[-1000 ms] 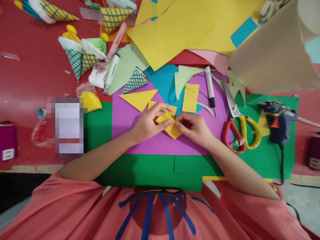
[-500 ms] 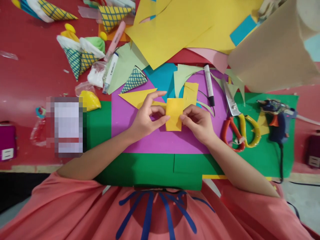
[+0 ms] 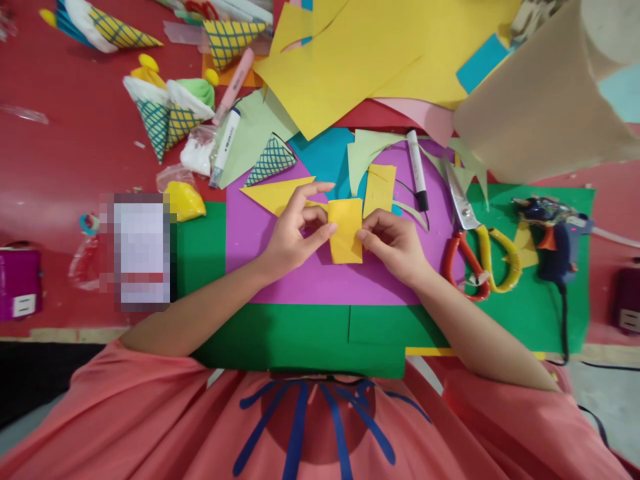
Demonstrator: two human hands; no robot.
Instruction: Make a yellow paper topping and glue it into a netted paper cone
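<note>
A small folded piece of yellow paper (image 3: 345, 232) is pinched by its two side edges, held over the purple sheet (image 3: 300, 287). My left hand (image 3: 300, 237) grips its left edge between thumb and fingers, the index finger stretched out above. My right hand (image 3: 393, 243) pinches the opposite edge, its other fingers curled under. Just behind lie a yellow paper triangle (image 3: 275, 195), partly covered by my left hand, and another yellow strip (image 3: 381, 190). A small cone with a blue lattice pattern (image 3: 273, 161) rests farther back on the left.
Scissors (image 3: 467, 227) with red and yellow handles and a blue glue gun (image 3: 560, 243) lie to the right. A white marker (image 3: 417, 170) lies behind my right hand. Finished paper cones (image 3: 170, 113) stand at the left, large yellow sheets (image 3: 345, 60) at the back, a brown roll (image 3: 530, 100) back right.
The folded yellow paper has shifted very slightly left and tilted a little, still between both hands. The whole view has also moved slightly.
</note>
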